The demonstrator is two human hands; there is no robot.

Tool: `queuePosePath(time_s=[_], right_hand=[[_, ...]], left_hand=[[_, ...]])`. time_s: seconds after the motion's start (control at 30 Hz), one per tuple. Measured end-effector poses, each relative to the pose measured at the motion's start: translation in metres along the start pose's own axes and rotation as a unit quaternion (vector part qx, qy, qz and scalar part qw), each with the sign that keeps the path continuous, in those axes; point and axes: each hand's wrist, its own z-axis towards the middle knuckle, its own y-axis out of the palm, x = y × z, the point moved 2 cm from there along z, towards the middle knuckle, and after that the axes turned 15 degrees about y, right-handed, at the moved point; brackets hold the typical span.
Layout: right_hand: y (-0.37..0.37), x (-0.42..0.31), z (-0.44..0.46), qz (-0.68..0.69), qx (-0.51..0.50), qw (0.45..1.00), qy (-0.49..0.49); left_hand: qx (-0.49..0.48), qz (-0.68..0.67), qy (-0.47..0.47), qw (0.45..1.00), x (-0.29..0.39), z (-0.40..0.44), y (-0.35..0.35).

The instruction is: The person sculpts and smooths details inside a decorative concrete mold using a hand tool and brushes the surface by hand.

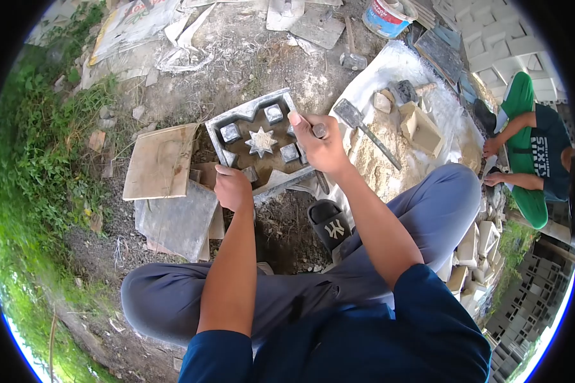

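before me a square, grey-crusted mold [249,108], with chunky cube blocks [230,133] around a rough, pale, many-pointed star [260,142], is over crumbly dirt [281,236] beside a flat wooden board [161,161], the left hand [234,189] pinching its near-left rim, the right hand [326,152] curled around a round-ended rod [319,130].

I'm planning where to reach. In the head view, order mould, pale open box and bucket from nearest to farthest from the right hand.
From the right hand:
1. Mould: at the hand, extending left.
2. Pale open box: right, on the white sheet.
3. Bucket: ahead, towards the right.
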Motion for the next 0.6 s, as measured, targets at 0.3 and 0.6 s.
queuePosePath(time_s=[0.3,0.6], right_hand=[[-0.002,-0.021,0.004,-0.100,-0.015,0.992,-0.073],[-0.004,-0.018,-0.008,-0.086,-0.033,0.993,-0.071]], left_hand=[[0.013,0.003,0.006,1.000,0.000,0.006,0.005],[0.010,-0.001,0.001,1.000,0.001,0.005,0.003]])
